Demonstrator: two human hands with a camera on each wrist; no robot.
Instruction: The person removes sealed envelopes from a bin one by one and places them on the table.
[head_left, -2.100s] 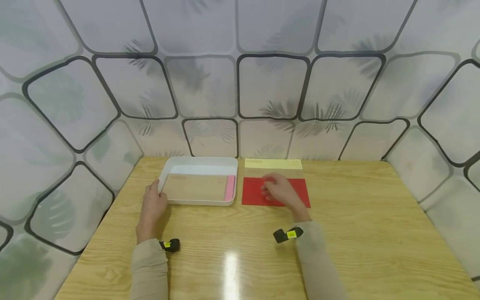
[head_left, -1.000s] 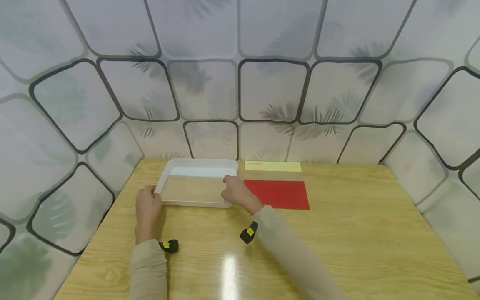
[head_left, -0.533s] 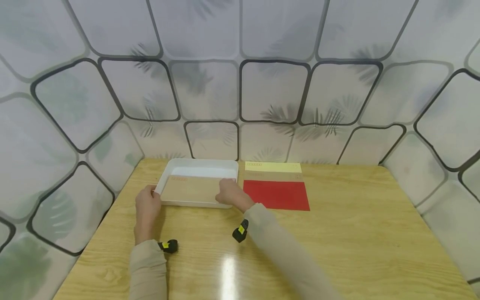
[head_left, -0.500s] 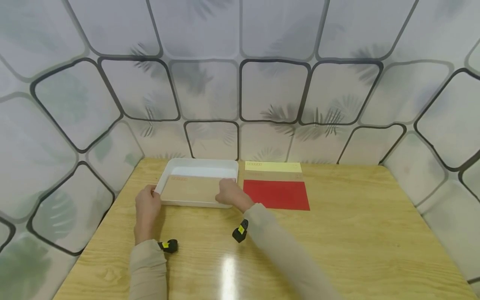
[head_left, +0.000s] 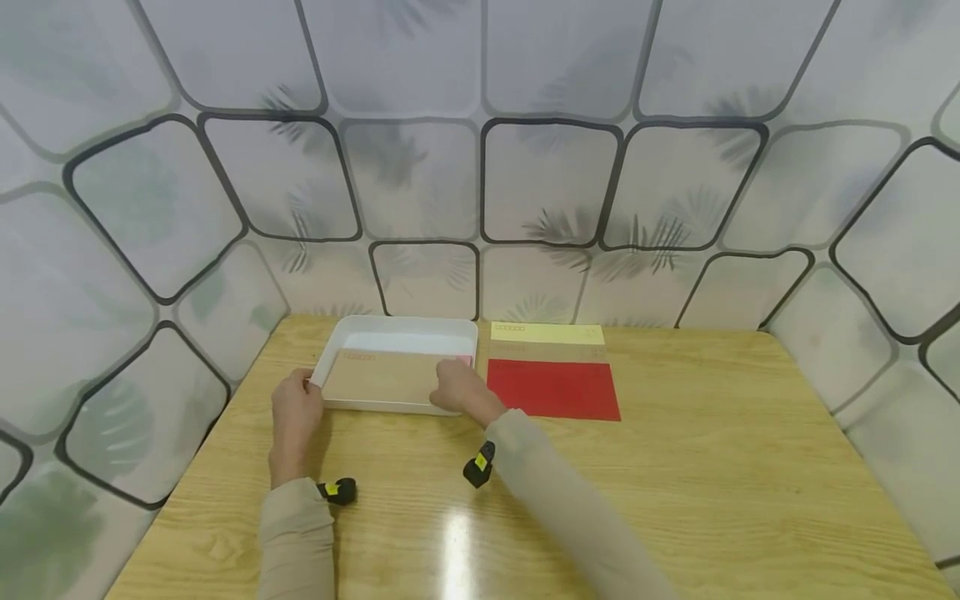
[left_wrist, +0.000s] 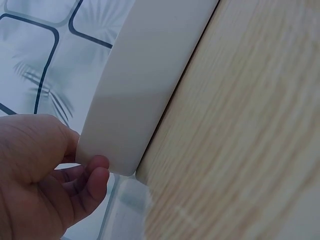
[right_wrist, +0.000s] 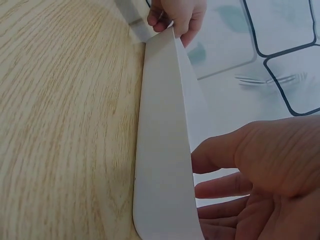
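Observation:
A white tray (head_left: pixel 408 323) stands at the back left of the table. In it lies a brown envelope (head_left: pixel 382 379), with a bit of a pink envelope (head_left: pixel 465 360) showing at its right end. My left hand (head_left: pixel 296 417) holds the tray's near left corner; in the left wrist view its curled fingertips touch the tray's outer wall (left_wrist: pixel 130 85). My right hand (head_left: pixel 461 390) reaches into the tray over the right end of the envelopes. In the right wrist view, the near wall (right_wrist: pixel 162 135) hides its fingertips, so whether they pinch an envelope is unclear.
Right of the tray, a red envelope (head_left: pixel 551 390), a brown one (head_left: pixel 551 351) and a yellow one (head_left: pixel 547 332) lie overlapping on the wooden table (head_left: pixel 712 467). A patterned backdrop (head_left: pixel 551 183) rises behind the table's back edge.
My right hand has moved left from over the red envelope to the tray's right end, covering most of the pink envelope. It has hardly moved lately. My left hand stays at the tray.

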